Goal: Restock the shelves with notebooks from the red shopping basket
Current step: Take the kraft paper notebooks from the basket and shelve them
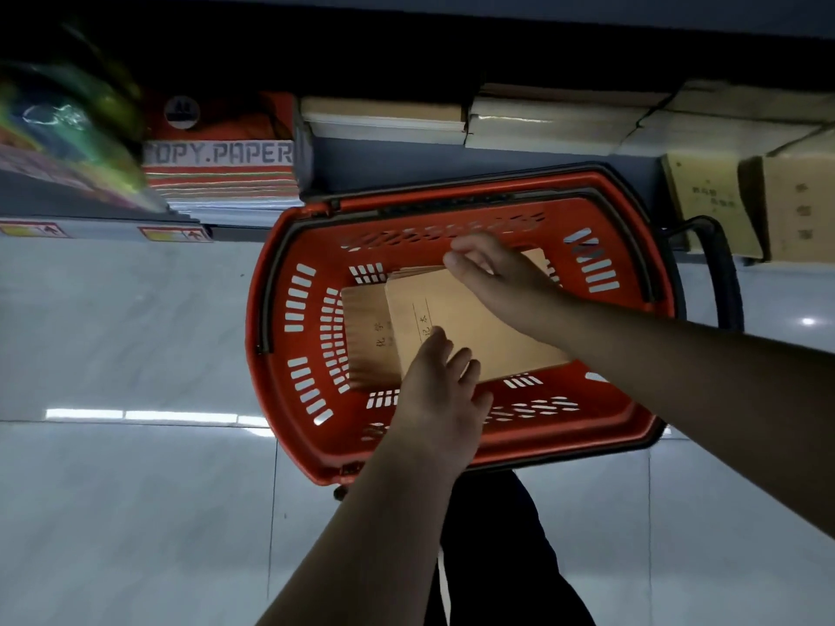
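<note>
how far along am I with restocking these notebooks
Done: brown stacks already sit on the bottom shelf. In hand: your left hand and right hand are on the top notebook inside the red basket. Left: that one and at least one notebook underneath.

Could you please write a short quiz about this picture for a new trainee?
1. True or false: the red basket stands on the floor.
2. Which hand touches the far edge of the brown notebooks?
3. What is printed on the red pack on the shelf: A) COPY PAPER, B) GLUE, C) PENCILS?

Key:
1. True.
2. The right hand; the left hand is at the near edge.
3. A, on the copy paper pack.
</note>
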Tool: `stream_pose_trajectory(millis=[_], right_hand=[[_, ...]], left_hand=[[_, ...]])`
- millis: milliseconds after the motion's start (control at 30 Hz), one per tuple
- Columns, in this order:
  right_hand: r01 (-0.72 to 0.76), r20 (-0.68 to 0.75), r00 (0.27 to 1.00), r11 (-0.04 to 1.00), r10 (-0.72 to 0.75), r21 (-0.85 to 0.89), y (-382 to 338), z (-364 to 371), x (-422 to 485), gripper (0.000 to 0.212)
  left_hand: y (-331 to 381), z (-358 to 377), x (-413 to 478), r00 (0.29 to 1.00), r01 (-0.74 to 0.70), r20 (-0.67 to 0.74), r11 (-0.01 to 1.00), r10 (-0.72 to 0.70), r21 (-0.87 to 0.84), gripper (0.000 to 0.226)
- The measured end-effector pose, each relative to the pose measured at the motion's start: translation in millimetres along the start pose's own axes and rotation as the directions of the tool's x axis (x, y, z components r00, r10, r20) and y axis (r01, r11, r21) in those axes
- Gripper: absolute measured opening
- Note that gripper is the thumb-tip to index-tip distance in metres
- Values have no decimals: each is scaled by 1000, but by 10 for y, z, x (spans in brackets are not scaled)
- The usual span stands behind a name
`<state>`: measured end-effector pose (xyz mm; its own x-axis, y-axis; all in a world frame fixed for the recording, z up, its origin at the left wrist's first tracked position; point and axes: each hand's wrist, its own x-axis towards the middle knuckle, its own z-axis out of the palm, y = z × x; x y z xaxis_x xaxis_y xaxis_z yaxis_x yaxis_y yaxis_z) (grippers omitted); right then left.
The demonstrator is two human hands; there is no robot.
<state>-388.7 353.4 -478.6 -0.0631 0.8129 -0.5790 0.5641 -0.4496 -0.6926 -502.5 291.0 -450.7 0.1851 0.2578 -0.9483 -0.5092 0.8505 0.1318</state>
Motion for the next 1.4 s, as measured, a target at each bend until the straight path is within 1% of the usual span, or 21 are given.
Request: stream_pose_trajectory(millis=[33, 133, 167, 333, 467, 567, 667, 700, 800, 833, 933, 1000, 1067, 1167, 1233, 1333, 1400], right_hand=[[-6, 18, 1000, 1000, 6, -24, 62, 20, 70, 49], [-9, 52, 999, 995, 15, -102, 242, 73, 265, 53], [-10, 58, 998, 991, 18, -134, 312, 90, 342, 54], [-26, 76, 996, 940, 55, -341, 711, 138, 602, 57], [-55, 122, 985, 892, 123, -449, 965, 124, 731, 68], [-65, 150, 975, 859, 162, -507, 1027, 116, 812, 77], [-50, 188, 961, 791, 205, -610, 1066, 100, 885, 84], [-48, 199, 953, 766, 227, -642, 1082, 81, 918, 86], [-54, 214, 932, 694, 293, -718, 1120, 5, 1037, 92], [-52, 209, 930, 674, 301, -737, 1132, -12, 1070, 94], [-38, 192, 936, 627, 295, -778, 1127, -27, 1104, 98], [-33, 188, 941, 632, 280, -775, 1115, -32, 1105, 96], [-28, 181, 948, 634, 262, -773, 1112, -41, 1112, 93], [-18, 171, 955, 621, 244, -784, 1113, -67, 1136, 91], [-17, 173, 955, 628, 240, -778, 1126, -79, 1144, 92], [-5, 177, 959, 639, 220, -770, 1164, -79, 1129, 92], [-3, 170, 965, 658, 200, -753, 1196, -64, 1110, 90]], left_hand=[[-55, -39, 104, 999, 32, -13, 999, -33, -32, 58], [-168, -100, 335, 989, 131, -30, 964, -142, -231, 61], [-215, -127, 411, 986, 145, -42, 952, -162, -270, 62], [-431, -228, 682, 963, 177, -125, 909, -240, -378, 66], [-476, -223, 831, 956, 165, -144, 877, -254, -451, 68], [-463, -221, 963, 957, 141, -167, 880, -239, -453, 64], [-446, -229, 1064, 959, 110, -189, 894, -210, -435, 59], [-435, -235, 1090, 956, 106, -203, 896, -211, -432, 55], [-417, -232, 1161, 923, 124, -274, 884, -269, -451, 28], [-411, -225, 1166, 916, 133, -280, 876, -288, -464, 27], [-413, -225, 1152, 929, 154, -226, 860, -294, -486, 52], [-438, -246, 1191, 935, 164, -195, 850, -295, -501, 55], [-448, -272, 1219, 938, 174, -177, 847, -298, -503, 51], [-455, -304, 1239, 952, 160, -156, 865, -262, -475, 33], [-408, -281, 1235, 969, 145, -115, 878, -220, -457, 24], [-267, -181, 1217, 987, 108, -59, 896, -147, -430, 32], [-183, -95, 1203, 990, 100, -47, 905, -131, -414, 24]])
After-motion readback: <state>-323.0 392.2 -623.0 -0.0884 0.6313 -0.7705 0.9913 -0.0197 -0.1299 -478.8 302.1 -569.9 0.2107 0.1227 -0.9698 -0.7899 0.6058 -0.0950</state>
